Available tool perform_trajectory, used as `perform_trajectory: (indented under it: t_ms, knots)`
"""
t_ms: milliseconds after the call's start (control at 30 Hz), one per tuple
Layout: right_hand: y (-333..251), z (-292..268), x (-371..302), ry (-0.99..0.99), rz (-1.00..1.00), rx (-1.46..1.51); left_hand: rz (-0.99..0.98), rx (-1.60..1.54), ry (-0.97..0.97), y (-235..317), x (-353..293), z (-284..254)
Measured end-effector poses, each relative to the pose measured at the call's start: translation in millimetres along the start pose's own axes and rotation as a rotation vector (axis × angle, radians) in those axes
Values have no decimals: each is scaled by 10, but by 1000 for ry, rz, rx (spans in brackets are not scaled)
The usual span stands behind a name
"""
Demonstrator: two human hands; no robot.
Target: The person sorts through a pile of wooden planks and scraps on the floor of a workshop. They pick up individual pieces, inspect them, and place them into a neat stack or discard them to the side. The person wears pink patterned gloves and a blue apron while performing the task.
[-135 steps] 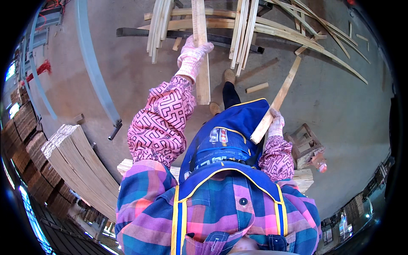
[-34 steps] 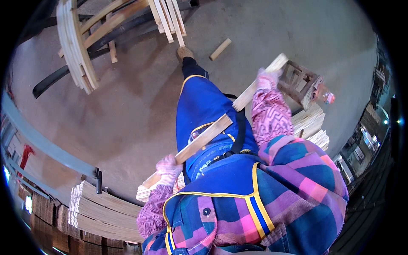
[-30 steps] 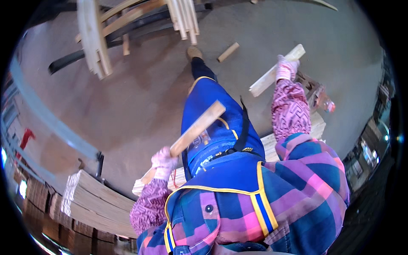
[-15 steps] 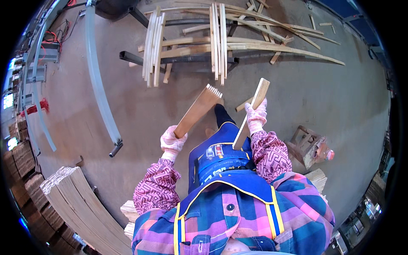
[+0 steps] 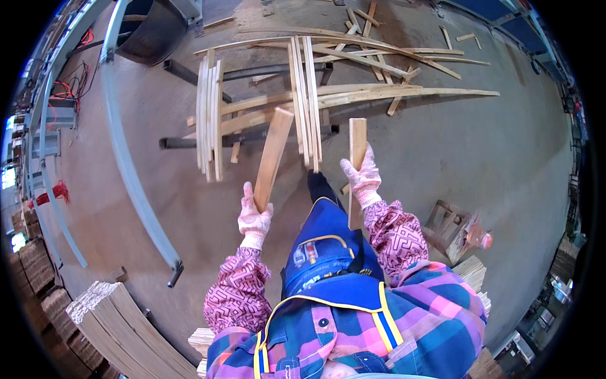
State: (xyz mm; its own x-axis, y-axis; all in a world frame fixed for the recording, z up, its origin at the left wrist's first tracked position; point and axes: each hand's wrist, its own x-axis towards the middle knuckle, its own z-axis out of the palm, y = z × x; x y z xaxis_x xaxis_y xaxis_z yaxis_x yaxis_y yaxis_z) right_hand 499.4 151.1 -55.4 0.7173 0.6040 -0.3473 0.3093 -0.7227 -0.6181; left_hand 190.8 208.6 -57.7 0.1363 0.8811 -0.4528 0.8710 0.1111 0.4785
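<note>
My left hand (image 5: pixel 255 218), in a pale knit glove, grips the lower end of a flat wooden board (image 5: pixel 274 155). That board points away from me, tilted slightly right, its far end beside a row of narrow wooden strips. My right hand (image 5: pixel 363 177), gloved alike, is closed around a second wooden board (image 5: pixel 358 136), whose near end hangs toward my blue apron (image 5: pixel 328 259). Ahead, two rows of strips, a left row (image 5: pixel 210 117) and a right row (image 5: pixel 304 95), lie across long wooden bars and a dark metal frame (image 5: pixel 183 143).
Loose wooden lengths (image 5: pixel 435 92) spread over the floor at the far right. A wooden stool (image 5: pixel 445 227) with a plastic bottle (image 5: pixel 478 237) stands to my right. A grey metal rail (image 5: pixel 136 167) runs along the left, with stacked planks (image 5: pixel 123 322) near me. A dark round tub (image 5: pixel 151 38) sits far left.
I have come closer to the strip rows. Both boards have swung to point more straight ahead, and the left one has turned so its toothed end no longer shows.
</note>
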Motion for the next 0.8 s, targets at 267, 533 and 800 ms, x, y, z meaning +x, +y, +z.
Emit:
perform_trajectory:
  t_ms: [267, 533, 800]
  knots:
    - [-56, 484, 1623, -22, -45, 814, -238, -251, -265, 921, 2656, 572]
    - [-263, 314, 3090, 202, 264, 530, -133, -578, -411, 1357, 3626, 1159]
    - [-882, 430, 3262, 235, 467, 468, -82, 32, -557, 1678, 3778, 891]
